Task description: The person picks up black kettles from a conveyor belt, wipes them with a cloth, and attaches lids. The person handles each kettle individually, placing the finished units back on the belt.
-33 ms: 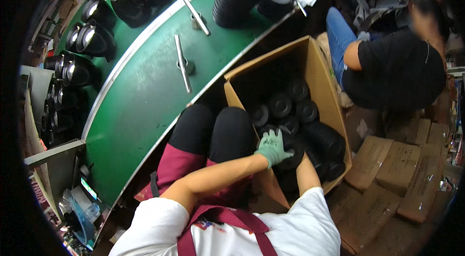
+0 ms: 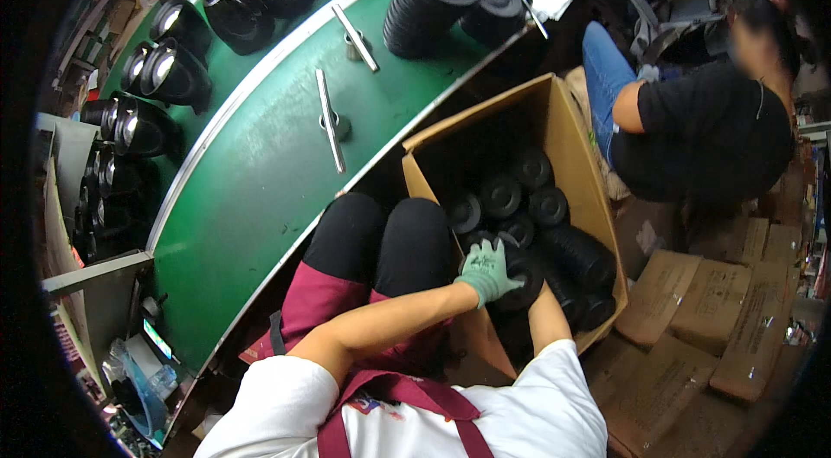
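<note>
My left hand [image 2: 487, 273], in a pale green glove, is down in an open cardboard box [image 2: 595, 165]. Its fingers and thumb curve against the side and face of a stack of black round discs [image 2: 522, 281]. From the lower right my bare right forearm [image 2: 547, 319] reaches into the box. The right hand itself is hidden behind that stack, so its fingers do not show. More ribbed black stacks [image 2: 580, 252] and several disc ends [image 2: 500, 196] fill the box around both hands.
To the left, a green worktop [image 2: 247, 198] carries metal handles [image 2: 331, 122], a tall disc stack [image 2: 433, 8] and glossy black housings [image 2: 234, 16]. A seated person [image 2: 705, 125] is close at right. Flat closed cartons [image 2: 714, 298] cover the floor there.
The whole view has shifted slightly. My left hand's fingers have moved a little against the disc stack; the right arm stays in the box.
</note>
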Action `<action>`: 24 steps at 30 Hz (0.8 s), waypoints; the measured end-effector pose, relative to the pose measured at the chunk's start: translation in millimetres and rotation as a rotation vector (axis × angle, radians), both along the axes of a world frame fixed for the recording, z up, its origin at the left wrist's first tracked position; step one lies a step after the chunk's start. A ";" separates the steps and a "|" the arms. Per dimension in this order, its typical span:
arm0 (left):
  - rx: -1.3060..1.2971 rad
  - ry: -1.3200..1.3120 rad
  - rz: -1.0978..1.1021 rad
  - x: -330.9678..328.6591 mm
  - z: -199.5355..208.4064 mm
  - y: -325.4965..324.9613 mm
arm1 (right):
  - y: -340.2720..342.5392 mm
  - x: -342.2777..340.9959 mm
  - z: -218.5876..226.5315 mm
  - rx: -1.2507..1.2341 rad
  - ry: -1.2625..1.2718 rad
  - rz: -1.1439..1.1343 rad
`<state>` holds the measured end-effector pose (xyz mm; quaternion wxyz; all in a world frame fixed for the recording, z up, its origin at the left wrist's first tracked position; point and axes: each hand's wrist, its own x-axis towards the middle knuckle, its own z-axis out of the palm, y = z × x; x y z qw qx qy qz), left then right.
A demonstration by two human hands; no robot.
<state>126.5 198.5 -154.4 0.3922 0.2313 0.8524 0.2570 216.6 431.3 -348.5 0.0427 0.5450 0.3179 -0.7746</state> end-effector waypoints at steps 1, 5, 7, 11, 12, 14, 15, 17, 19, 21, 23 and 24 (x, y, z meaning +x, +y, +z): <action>0.024 -0.008 0.000 0.6 2.6 -2.1 | 1.2 3.4 4.6 0.048 0.004 0.013; 0.162 0.056 0.094 7.9 15.5 -12.5 | 6.1 16.8 25.1 0.241 0.000 0.059; 0.252 0.091 0.166 9.5 32.5 -18.8 | 7.6 21.6 41.0 0.348 0.013 0.073; 0.384 0.184 0.192 14.5 84.8 -36.7 | -0.1 10.0 79.5 0.584 0.094 0.106; 0.453 0.227 0.189 17.5 94.1 -44.7 | -7.6 14.5 92.8 0.643 0.108 0.101; 0.675 0.281 0.301 13.1 110.4 -75.9 | -35.1 -19.5 119.4 0.716 0.213 0.185; 0.840 0.271 0.308 5.0 117.6 -93.9 | -52.8 -25.1 135.3 0.751 0.258 0.194; 0.995 0.237 0.343 -15.9 142.3 -147.3 | -98.8 -61.1 158.2 0.774 0.382 0.294; 1.023 0.238 0.391 -33.7 171.4 -215.6 | -163.8 -109.5 172.5 0.701 0.538 0.442; 0.947 0.400 0.386 -46.2 192.4 -287.6 | -236.5 -155.2 181.0 0.580 0.671 0.584; 0.949 0.371 0.615 -52.7 192.8 -345.1 | -316.3 -207.2 180.7 0.431 0.785 0.708; 1.002 0.308 0.688 -68.9 186.0 -368.9 | -353.0 -232.2 176.2 0.357 0.825 0.730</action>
